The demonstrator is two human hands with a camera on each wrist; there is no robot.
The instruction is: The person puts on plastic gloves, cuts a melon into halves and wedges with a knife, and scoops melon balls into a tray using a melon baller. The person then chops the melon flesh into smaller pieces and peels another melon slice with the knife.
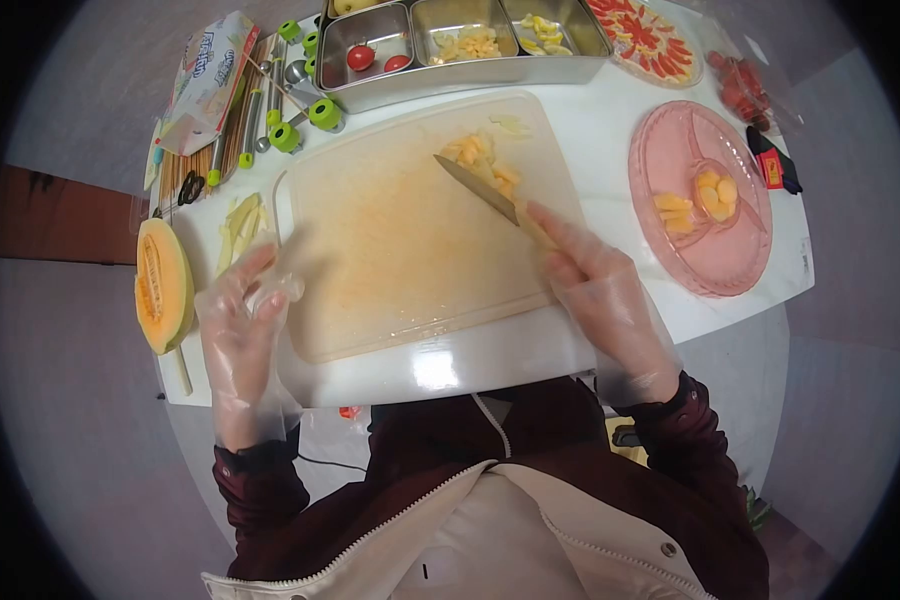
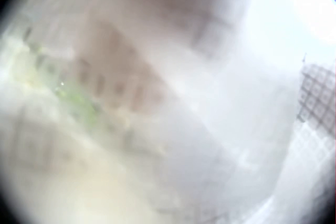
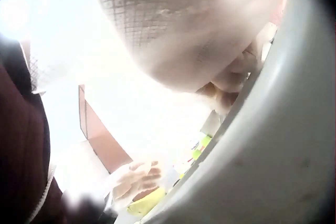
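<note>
My right hand point(image 1: 605, 290), in a clear plastic glove, grips the pale handle of a knife point(image 1: 478, 190). Its blade points up and left over the board, with the tip beside chopped orange melon pieces point(image 1: 488, 160). The cutting board point(image 1: 370, 240) is wet and stained faintly orange. My left hand point(image 1: 242, 330), also gloved, is off the board's left edge, its fingers loosely bent with nothing between them. Just beyond its fingertips are pale green rind strips point(image 1: 240, 228). A halved melon point(image 1: 163, 285) stands left of that hand. The left wrist view is badly blurred.
A steel tray point(image 1: 450, 82) with compartments of tomatoes and cut fruit stands behind the board. On the right is a pink divided plate point(image 1: 660, 150) with melon pieces. Skewers, scissors point(image 1: 192, 187) and green-ended tools point(image 1: 325, 114) are at the back left. A plate of sliced fruit point(image 1: 648, 45) is at the back right.
</note>
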